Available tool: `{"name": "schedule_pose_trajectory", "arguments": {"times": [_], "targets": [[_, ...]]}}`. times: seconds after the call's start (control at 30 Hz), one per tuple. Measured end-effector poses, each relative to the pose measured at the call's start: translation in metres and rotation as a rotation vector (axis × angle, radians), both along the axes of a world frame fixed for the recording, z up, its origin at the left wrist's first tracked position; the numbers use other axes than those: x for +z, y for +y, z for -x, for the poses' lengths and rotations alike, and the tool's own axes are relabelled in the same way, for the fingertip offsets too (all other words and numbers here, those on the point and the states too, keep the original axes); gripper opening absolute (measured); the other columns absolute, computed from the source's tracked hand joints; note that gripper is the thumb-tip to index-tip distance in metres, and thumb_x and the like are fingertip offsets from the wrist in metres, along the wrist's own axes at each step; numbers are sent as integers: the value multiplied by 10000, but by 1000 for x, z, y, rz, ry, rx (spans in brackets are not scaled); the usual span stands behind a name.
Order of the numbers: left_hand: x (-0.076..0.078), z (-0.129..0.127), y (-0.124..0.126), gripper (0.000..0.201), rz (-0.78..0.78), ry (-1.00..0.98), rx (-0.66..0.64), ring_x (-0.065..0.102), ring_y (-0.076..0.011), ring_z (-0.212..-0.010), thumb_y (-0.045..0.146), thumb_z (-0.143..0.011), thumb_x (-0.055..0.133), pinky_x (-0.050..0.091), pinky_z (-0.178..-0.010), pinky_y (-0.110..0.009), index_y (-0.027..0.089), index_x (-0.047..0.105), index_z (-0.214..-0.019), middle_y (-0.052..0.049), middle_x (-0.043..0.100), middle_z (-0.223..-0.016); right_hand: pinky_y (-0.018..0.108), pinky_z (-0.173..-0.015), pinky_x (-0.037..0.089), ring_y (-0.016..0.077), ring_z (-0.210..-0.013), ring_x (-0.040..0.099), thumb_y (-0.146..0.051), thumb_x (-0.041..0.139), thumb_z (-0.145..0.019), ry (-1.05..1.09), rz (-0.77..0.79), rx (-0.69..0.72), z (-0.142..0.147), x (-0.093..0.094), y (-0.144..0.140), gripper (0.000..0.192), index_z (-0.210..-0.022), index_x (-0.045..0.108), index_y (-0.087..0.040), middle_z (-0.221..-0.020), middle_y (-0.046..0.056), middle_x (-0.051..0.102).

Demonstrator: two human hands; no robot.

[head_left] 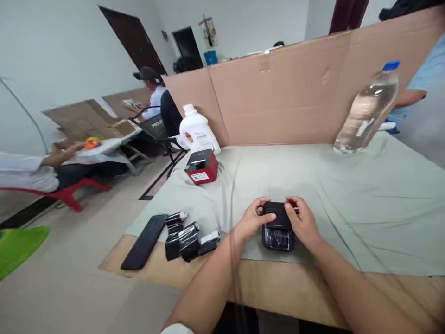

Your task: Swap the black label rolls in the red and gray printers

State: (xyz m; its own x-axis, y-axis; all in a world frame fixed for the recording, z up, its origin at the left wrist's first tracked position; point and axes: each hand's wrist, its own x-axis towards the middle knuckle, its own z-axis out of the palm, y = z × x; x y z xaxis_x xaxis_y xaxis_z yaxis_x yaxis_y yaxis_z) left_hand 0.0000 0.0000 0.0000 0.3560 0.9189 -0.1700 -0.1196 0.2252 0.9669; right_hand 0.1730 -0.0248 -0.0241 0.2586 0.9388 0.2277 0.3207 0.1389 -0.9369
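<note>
Both hands are on a small black label printer (277, 227) that sits on the grey-green cloth (347, 204) near the front edge of the bench (278, 287), roughly at its middle. The left hand (251, 221) cups the printer's left side, fingers curled against the casing and thumb on top; the right hand (303, 222) wraps the right side, its fingertips pressed down on the lid near the back edge. Neither hand is spread flat; both are closed loosely around the body. The printer's clear front window faces the person, and what is behind it is too blurred to read. To handle this well, I judge the left hand should brace the body against the cloth so it does not slide while the right hand works the lid, pressing evenly rather than at 1 corner, since the cloth is wrinkled and may shift beneath it. Toward the front left corner of the bench lie a black phone (144, 241) and a cluster of about 4 dark wrapped label rolls (187, 239), well apart from the hands. Further back on the left side stand a red-and-black printer (201, 167) and a white jug (198, 130) just behind it. A clear water bottle (368, 109) stands at the far right against the cardboard screen (295, 88). Other people sit at another table beyond the left edge.
</note>
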Motion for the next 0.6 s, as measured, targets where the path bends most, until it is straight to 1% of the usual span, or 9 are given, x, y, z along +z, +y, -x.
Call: {"name": "schedule_pose_trajectory", "arguments": {"times": [0.13,0.17,0.27,0.33,0.5,0.6], "targets": [[1,-4,2,660,-36,-33,136,588,-169,-874,372,-516,867,458,-795,-294,196,617,-1101,-59,602,-1089,405,-846,514,243,-969,624,-702,559,-734,184,150,149,0,-4,5,645,-1129,536,-193,-1102,114,650],[1,-4,2,662,-40,-40,164,590,-168,-867,380,-515,866,459,-792,-292,196,618,-1102,-59,605,-1088,404,-855,513,243,-973,628,-697,586,-718,223,185,207,0,-5,5,660,-1140,529,-193,-1090,108,658],[1,-4,4,672,-37,-49,204,593,-160,-848,379,-511,869,465,-769,-280,197,616,-1106,-58,606,-1091,398,-873,507,240,-992,634,-667,626,-716,284,234,314,1,-6,5,635,-1121,532,-187,-1086,103,669],[2,-3,4,677,-42,-53,204,592,-154,-843,369,-505,876,467,-761,-272,195,613,-1104,-61,605,-1101,391,-880,503,238,-1006,632,-652,633,-725,298,232,332,2,-6,5,608,-1105,537,-187,-1099,104,669],[5,-4,3,685,-50,-64,203,589,-145,-828,359,-499,882,471,-745,-262,191,602,-1102,-65,600,-1098,384,-893,498,230,-1028,622,-639,629,-745,304,202,337,1,-6,5,614,-1157,526,-194,-1134,99,657],[4,-5,2,677,-45,-66,233,584,-138,-816,356,-499,879,471,-726,-252,186,595,-1091,-63,594,-1087,397,-903,500,238,-1043,619,-647,580,-783,306,210,329,2,-7,4,616,-1190,519,-189,-1139,104,655]]}}
